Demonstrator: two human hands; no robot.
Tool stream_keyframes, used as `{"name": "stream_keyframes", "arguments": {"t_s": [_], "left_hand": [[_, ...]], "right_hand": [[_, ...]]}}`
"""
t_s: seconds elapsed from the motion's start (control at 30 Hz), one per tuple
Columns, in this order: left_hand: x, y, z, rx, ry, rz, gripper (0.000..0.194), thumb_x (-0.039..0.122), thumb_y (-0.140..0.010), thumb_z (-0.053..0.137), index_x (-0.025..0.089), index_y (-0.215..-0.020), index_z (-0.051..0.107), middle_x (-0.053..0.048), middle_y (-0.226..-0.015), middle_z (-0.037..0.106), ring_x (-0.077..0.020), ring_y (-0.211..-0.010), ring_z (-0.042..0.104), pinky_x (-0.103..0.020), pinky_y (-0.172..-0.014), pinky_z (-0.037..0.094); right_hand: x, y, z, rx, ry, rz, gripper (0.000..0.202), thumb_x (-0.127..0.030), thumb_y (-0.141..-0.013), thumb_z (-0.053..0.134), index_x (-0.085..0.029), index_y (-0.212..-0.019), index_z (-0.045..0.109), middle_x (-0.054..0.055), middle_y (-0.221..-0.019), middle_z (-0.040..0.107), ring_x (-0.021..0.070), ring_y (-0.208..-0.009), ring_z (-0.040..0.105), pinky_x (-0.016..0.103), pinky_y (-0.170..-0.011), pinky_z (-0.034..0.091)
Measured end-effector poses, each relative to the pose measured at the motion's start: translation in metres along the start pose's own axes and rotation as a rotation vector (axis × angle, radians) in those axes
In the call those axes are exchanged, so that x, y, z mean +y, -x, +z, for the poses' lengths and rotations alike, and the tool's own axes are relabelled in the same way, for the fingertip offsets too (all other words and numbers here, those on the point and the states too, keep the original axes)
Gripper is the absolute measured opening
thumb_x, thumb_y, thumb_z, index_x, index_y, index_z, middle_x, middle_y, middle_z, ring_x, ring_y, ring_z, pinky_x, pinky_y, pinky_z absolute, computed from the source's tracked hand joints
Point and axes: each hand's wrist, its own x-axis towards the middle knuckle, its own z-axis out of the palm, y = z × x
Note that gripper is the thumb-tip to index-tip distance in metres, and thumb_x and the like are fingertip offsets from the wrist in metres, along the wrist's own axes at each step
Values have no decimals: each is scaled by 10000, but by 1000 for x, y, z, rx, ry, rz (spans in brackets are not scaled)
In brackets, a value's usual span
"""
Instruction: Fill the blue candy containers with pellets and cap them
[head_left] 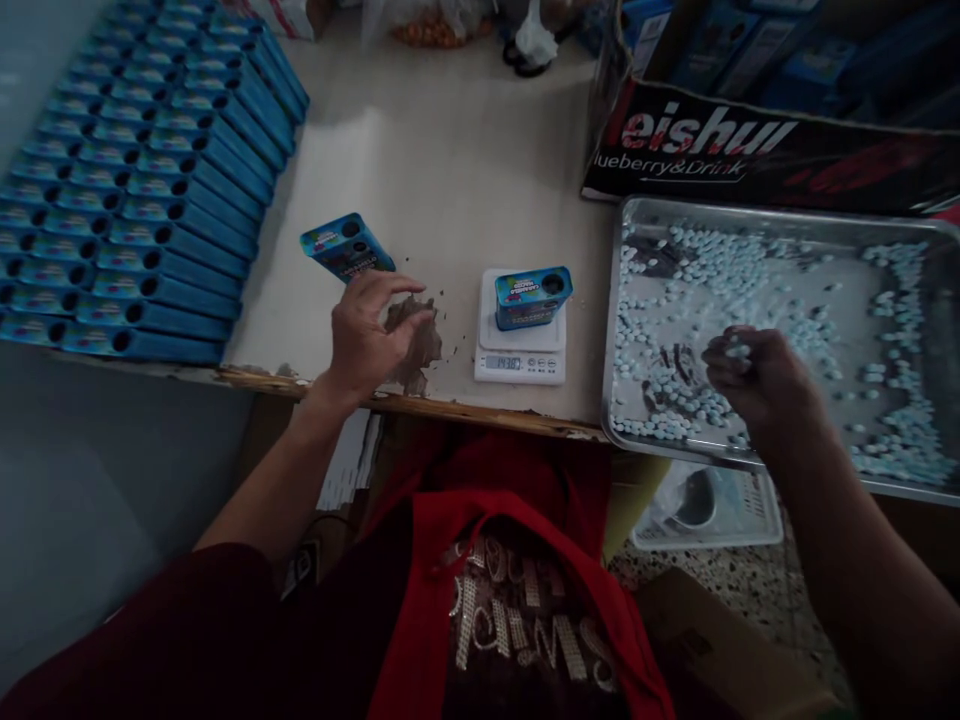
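While the right hand (766, 378) is hovering over the metal tray (614, 340) at the right of the frame, its fingers are curling in tightly around a small catch of pale candies, at least one candy (739, 352) showing at the fingertips. How many more the fist is hiding, I cannot tell. Many pale blue candies (720, 260) are lying loose across the tray beneath it.

The left hand (367, 335), left of centre, is holding nothing visible; its thumb and fingers are curving apart with a moderate gap between them. Its fingers are overlapping the near end of a single blue box (337, 240), though whether they are touching it is unclear. Below that gap, a dark worn patch (424, 345) is marking the desk (465, 140).

Between the hands, near the centre, another blue box (529, 300) is standing on a white scale (525, 341), whose display is showing digits. Rows of similar boxes (150, 190) are filling the upper left, and a black printed carton (690, 150) is sitting behind the tray at upper right.
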Motion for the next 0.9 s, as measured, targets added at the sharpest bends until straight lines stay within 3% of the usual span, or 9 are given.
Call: {"name": "stream_keyframes", "arguments": {"t_s": [0.13, 0.23, 0.33, 0.43, 0.5, 0.67, 0.77, 0.9], "left_hand": [[11, -2, 29, -85, 304, -73, 685, 567, -887, 960, 279, -1442, 680, -99, -1379, 796, -322, -1305, 773, -507, -1140, 629], [25, -5, 49, -162, 416, -80, 948, 608, -806, 1036, 314, -1575, 568, -131, -1511, 733, -345, -1417, 736, -514, -1177, 626], [44, -11, 61, -235, 435, -66, 945, 524, -800, 1073, 319, -1567, 561, -125, -1535, 722, -324, -1397, 743, -471, -1173, 639], [61, -17, 67, -275, 447, -49, 802, 420, -856, 1055, 293, -1504, 600, -113, -1475, 754, -306, -1321, 774, -450, -1161, 653], [66, -18, 68, -271, 464, -31, 778, 387, -857, 1057, 281, -1485, 610, -116, -1465, 757, -314, -1317, 775, -460, -1167, 654], [48, -12, 62, -243, 440, -19, 716, 416, -885, 1030, 295, -1481, 652, -94, -1412, 753, -290, -1249, 781, -460, -1115, 670], [27, -7, 51, -178, 402, 8, 581, 480, -932, 983, 300, -1416, 717, -84, -1398, 741, -272, -1207, 776, -439, -1068, 684], [6, -4, 37, -160, 305, -1, 509, 529, -940, 964, 317, -1361, 774, -99, -1489, 698, -310, -1335, 734, -464, -1111, 681]], "right_hand": [[-6, 1, 5, -79, -267, 236, 236, -379, -702, 808, -284, -732, 595, 62, -756, 555, 163, -630, 387, 342, -542, 237], [-4, 6, 18, -114, -156, 263, 375, -415, -620, 960, -272, -787, 657, 46, -744, 624, 147, -623, 444, 292, -516, 302], [-17, 7, 31, -236, 85, 208, 510, -510, -570, 1057, -251, -837, 707, -6, -623, 595, 124, -558, 461, 255, -503, 325], [-54, 2, 47, -397, 249, 100, 503, -592, -680, 1037, -248, -870, 722, -31, -543, 544, 117, -498, 426, 261, -484, 284], [-90, -3, 63, -489, 328, -3, 414, -567, -788, 974, -256, -896, 724, -36, -559, 546, 123, -502, 427, 275, -493, 294], [-175, -5, 113, -566, 707, -418, 103, -327, -908, 801, -234, -926, 761, -22, -681, 640, 162, -662, 588, 309, -653, 423], [-199, -2, 138, -543, 907, -647, 110, -266, -973, 716, -221, -996, 813, 4, -830, 733, 187, -845, 683, 319, -795, 466], [-206, -2, 157, -555, 1085, -761, 204, -245, -1048, 652, -221, -1098, 849, 47, -1028, 791, 219, -992, 717, 343, -915, 492]]}}
